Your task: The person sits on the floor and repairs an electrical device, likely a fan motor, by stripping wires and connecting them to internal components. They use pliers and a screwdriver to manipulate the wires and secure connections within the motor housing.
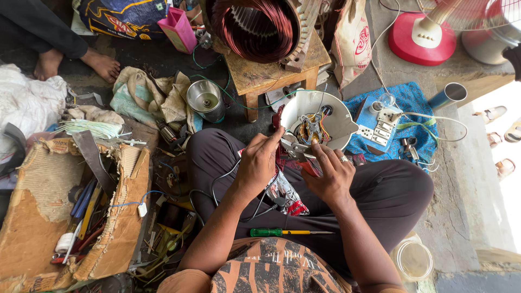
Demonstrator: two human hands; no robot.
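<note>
I sit cross-legged in dark trousers. My left hand [259, 163] and my right hand [332, 174] meet just below an opened white appliance housing [342, 116] with coloured wires and a small motor inside. The left hand's fingers pinch at a metal tool by the housing's lower edge. Red-handled pliers [305, 163] are gripped in the right hand, which wears a ring. A black cable loops over my left thigh. A green-handled screwdriver [282, 232] lies across my lap. A shiny printed packet [285, 196] rests under my hands.
A torn cardboard box [54, 217] of tools lies at left. A small wooden stool [271, 73] carries a copper-wound stator [255, 24]. A blue cloth [412, 103] holds a switch board. A red fan base [422, 37], steel cup [206, 100], another person's bare feet [81, 61].
</note>
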